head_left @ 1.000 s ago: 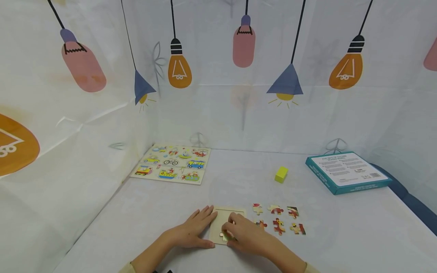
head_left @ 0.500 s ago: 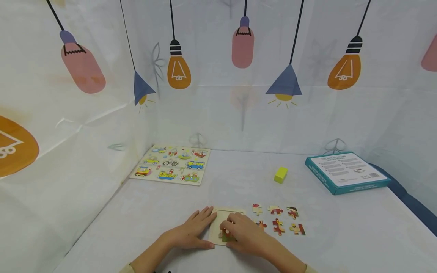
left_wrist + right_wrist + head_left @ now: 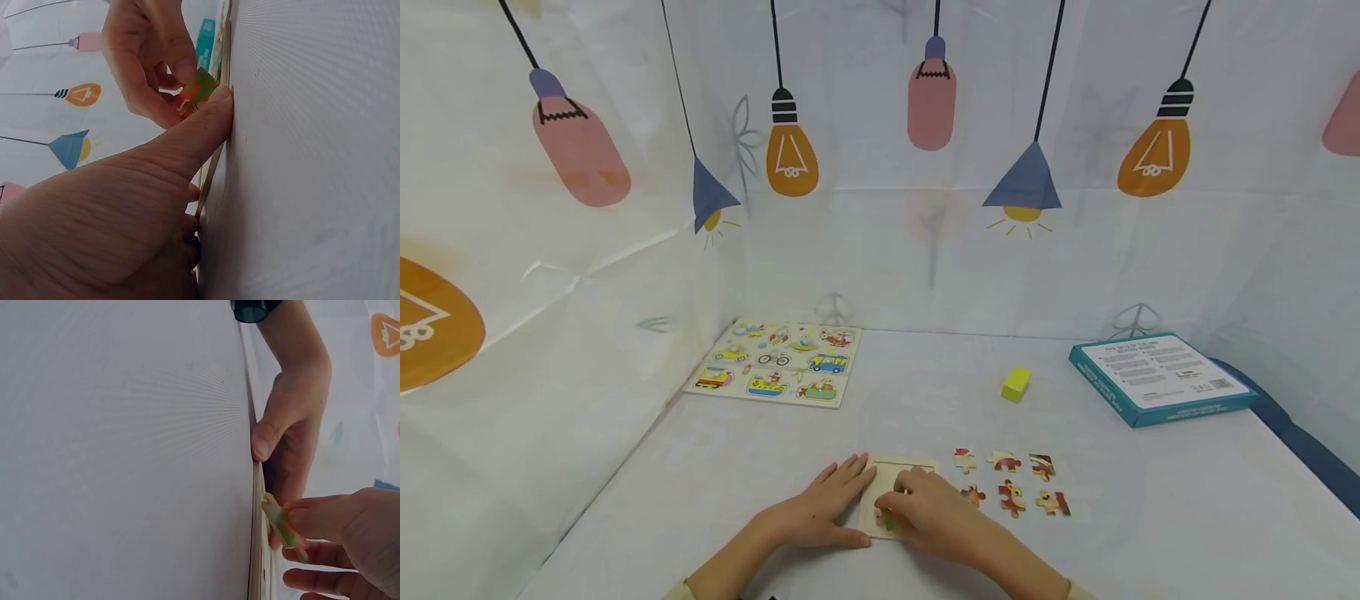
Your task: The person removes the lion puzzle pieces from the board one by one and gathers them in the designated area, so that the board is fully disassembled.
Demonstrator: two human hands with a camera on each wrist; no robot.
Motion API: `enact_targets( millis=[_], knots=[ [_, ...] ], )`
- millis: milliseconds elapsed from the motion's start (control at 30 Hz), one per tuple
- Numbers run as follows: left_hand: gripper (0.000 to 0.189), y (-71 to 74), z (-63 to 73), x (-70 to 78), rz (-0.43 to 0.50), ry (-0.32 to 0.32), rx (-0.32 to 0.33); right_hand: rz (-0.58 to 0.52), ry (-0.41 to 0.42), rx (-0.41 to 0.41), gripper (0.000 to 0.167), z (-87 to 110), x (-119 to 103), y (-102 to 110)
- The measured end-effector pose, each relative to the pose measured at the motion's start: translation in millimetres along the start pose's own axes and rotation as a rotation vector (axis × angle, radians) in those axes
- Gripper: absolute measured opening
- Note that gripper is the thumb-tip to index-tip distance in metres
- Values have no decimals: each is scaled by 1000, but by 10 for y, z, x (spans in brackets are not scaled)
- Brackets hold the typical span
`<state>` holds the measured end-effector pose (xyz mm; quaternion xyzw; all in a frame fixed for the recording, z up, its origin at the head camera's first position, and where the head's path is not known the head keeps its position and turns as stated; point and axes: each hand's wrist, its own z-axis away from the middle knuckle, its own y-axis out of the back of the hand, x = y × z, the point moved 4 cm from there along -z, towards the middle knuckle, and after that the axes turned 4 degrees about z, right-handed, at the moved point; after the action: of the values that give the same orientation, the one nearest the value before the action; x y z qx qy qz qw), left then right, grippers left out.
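My right hand (image 3: pixel 932 512) pinches a jigsaw piece (image 3: pixel 887 520) between thumb and fingers, low over the near part of a shallow wooden puzzle tray (image 3: pixel 882 482). Green and orange-red show on the piece (image 3: pixel 203 85) in the left wrist view; the right wrist view has it tilted, one edge (image 3: pixel 275 519) close to the tray. Spread along the tray's left side, my left hand (image 3: pixel 816 510) lies with straight fingers, its thumb (image 3: pixel 209 115) at the near corner. Right of the tray, several loose jigsaw pieces (image 3: pixel 1011 498) lie in two rows, one partly hidden behind my right hand.
A board with vehicle pictures (image 3: pixel 775 360) lies at the back left. Farther right are a yellow block (image 3: pixel 1017 384) and a teal-edged box (image 3: pixel 1165 379). White sheeting printed with lamps (image 3: pixel 880 250) rises behind and left of the white table (image 3: pixel 737 450).
The right hand has shifted slightly left over the tray, tilting the piece in its fingers; more of the green-and-red face showed half a second ago. The left hand has stayed in place.
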<state>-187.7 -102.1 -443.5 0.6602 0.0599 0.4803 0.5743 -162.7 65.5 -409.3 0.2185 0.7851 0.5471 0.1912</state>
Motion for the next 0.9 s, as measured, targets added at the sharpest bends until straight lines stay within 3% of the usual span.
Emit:
enact_targets(
  millis=[167, 400, 667, 900],
  knots=[
    [89, -2, 2, 1, 2, -2, 1, 15, -1, -34, 20, -3, -11, -9],
    [89, -4, -2, -6, 3, 4, -1, 32, -14, -97, 37, 3, -1, -34],
    [90, 1, -3, -5, 5, 8, -3, 65, 34, -25, 31, -1, -16, -28],
    [89, 2, 0, 1, 8, 2, 3, 72, 25, -12, 31, -13, -20, -11]
  ],
)
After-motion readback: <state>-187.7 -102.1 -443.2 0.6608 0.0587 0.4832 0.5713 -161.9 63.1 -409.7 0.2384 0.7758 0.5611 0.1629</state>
